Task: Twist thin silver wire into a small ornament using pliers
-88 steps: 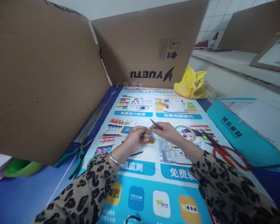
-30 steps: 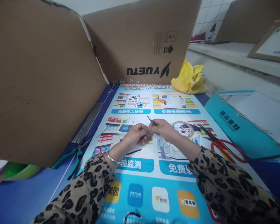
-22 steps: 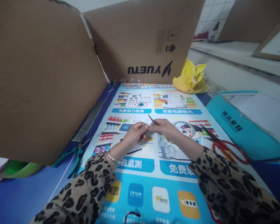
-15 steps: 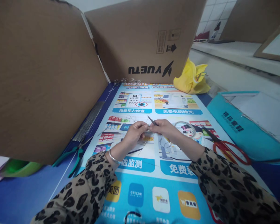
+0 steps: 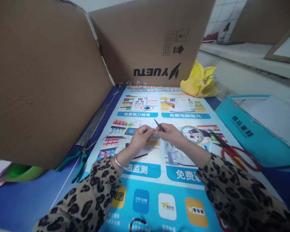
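Note:
Over the printed poster (image 5: 145, 196), my left hand (image 5: 142, 138) and my right hand (image 5: 170, 132) meet fingertip to fingertip. A dark pointed tool (image 5: 159, 125) sticks up and left from my closed right fingers. The left thumb and index finger are pinched together; a thin wire seems to run between the two hands, but what the left fingertips hold is too small to name. Just right of my right hand, a coil of silvery wire (image 5: 192, 134) lies on the poster.
Green-handled pliers (image 5: 80, 161) and a bundle of wires (image 5: 93, 124) lie left. Red scissors (image 5: 234, 153) and a turquoise box (image 5: 246, 129) are at right. A yellow bag (image 5: 198, 82) and cardboard panels (image 5: 145, 42) stand behind.
Both hands hold nearly the same place, with fingers slightly shifted. The pointed tool has moved slightly right. The whole view has shifted a little.

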Demonstrator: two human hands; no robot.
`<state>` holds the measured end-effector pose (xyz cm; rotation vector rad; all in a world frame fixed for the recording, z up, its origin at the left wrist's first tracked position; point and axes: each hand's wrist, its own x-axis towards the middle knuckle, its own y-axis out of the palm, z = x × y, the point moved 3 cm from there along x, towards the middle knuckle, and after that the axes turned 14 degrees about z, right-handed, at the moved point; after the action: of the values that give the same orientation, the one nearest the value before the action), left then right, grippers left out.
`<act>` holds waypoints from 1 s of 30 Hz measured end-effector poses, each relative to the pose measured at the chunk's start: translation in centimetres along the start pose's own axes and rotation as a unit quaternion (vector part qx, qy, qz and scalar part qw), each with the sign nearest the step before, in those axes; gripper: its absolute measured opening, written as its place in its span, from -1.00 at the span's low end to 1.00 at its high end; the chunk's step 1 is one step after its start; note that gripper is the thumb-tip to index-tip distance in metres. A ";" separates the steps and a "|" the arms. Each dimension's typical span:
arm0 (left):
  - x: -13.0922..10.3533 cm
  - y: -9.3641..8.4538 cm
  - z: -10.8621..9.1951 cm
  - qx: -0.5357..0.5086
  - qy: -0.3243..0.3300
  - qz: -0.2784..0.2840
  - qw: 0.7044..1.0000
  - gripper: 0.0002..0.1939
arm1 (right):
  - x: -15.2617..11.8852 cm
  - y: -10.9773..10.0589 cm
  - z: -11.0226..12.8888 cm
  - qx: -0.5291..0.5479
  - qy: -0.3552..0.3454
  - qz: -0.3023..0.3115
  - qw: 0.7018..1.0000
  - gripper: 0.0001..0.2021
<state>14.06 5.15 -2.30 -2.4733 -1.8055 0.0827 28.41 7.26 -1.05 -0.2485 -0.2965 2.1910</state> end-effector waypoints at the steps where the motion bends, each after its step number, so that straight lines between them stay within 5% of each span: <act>1: 0.0 0.0 -0.2 0.032 0.005 -0.014 0.999 -0.74 | 0.0 0.1 0.0 -0.010 -0.001 -0.006 1.000 -0.81; 11: -0.3 -0.1 -0.8 0.207 0.066 -0.091 0.972 -0.80 | 0.1 0.5 0.0 -0.031 -0.004 -0.029 0.999 -0.79; 19: -0.2 0.0 -0.8 0.160 0.070 -0.067 0.982 -0.79 | -0.1 0.2 0.0 0.042 -0.027 0.035 0.998 -0.76; 22: -0.1 0.0 -0.6 0.126 0.060 -0.057 0.989 -0.78 | 0.1 0.3 -0.3 0.042 -0.028 0.019 0.999 -0.76; 30: 0.1 0.3 0.3 -0.096 0.031 0.080 0.992 -0.80 | 0.1 0.1 -0.2 0.016 -0.011 -0.060 0.998 -0.78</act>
<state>14.33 5.20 -2.63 -2.7154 -1.6593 -0.1641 28.30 7.31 -1.29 -0.1843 -0.2810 2.0787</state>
